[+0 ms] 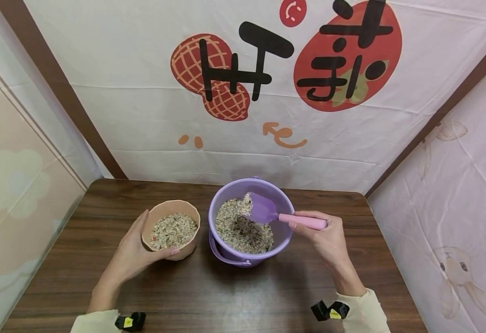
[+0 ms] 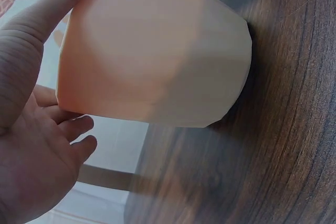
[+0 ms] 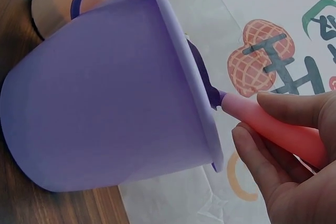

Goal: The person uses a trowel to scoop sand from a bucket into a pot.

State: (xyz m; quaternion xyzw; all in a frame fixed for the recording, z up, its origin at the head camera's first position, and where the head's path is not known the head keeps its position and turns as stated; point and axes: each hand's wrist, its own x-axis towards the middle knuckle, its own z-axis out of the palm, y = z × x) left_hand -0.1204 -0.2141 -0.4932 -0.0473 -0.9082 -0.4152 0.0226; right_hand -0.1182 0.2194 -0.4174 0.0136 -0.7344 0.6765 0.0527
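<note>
Where walls meet, wooden table (image 1: 209, 296).

1. Tabletop (image 1: 209, 296): cup (image 1: 171, 230) left, bucket (image 1: 250, 222) right, just beside each other, both near centre.
2. Grain mix in cup & in bucket.
3. Scoop (image 1: 268, 212): blade inside bucket, over the grain, handle sticking out over bucket's right rim.
4. Left hand (image 1: 132, 252) wraps cup from its left/front side, thumb on near wall.
5. Right hand (image 1: 324, 236) right of bucket, fingers round scoop handle.
6. Bucket's bail handle hangs down on near side.
7. Printed cloth wall (image 1: 243, 92) behind tabletop; more panels left & right.
</note>
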